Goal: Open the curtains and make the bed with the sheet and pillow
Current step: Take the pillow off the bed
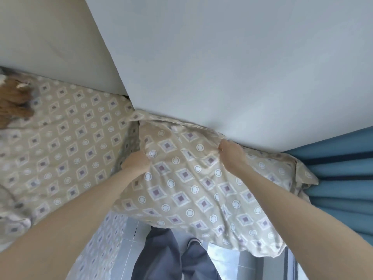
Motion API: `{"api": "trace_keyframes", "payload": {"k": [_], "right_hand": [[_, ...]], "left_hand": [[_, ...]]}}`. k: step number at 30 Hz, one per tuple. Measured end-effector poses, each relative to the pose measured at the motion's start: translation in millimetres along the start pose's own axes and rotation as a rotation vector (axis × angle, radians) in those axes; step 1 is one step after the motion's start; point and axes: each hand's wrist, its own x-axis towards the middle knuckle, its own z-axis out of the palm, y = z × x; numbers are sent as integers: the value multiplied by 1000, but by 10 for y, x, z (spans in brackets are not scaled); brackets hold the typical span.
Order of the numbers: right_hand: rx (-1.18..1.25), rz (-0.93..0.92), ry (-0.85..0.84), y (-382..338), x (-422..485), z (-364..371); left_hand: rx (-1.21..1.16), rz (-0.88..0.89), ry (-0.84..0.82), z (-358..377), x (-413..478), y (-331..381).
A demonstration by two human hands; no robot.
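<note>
Both hands, L [136, 162] & R [232, 156], grip pillow [191, 190].

Both bare forearms stretch forward, angling toward each other. The left hand [136, 163] is curled tight, knuckles up, gripping the pillow [191, 190] at its left side. The right hand [232, 156] clutches its upper edge, fingers [222, 145] bunched into the fabric.

We cannot identify the brown furry thing [14, 98]: it is blurred and cut by the left edge. The left hand [135, 162] has its fingertips buried in the pillow [191, 188]. The blue curtain [339, 178] runs off the right edge.
</note>
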Motion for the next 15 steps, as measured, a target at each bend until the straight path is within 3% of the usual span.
{"api": "trace_keyframes", "payload": {"k": [3, 6, 7, 12, 15], "right_hand": [[200, 14, 22, -206, -53, 0], [75, -115, -70, -375, -239, 169], [-1, -123, -123, -390, -298, 257], [-55, 39, -458, -158, -417, 605], [-46, 44, -520, 10, -417, 662]], "left_hand": [[-5, 24, 101, -101, -80, 92], [58, 241, 292, 27, -263, 287], [97, 334, 288, 109, -317, 364], [32, 381, -71, 530, -252, 663], [-1, 331, -126, 682, -150, 661]]}}
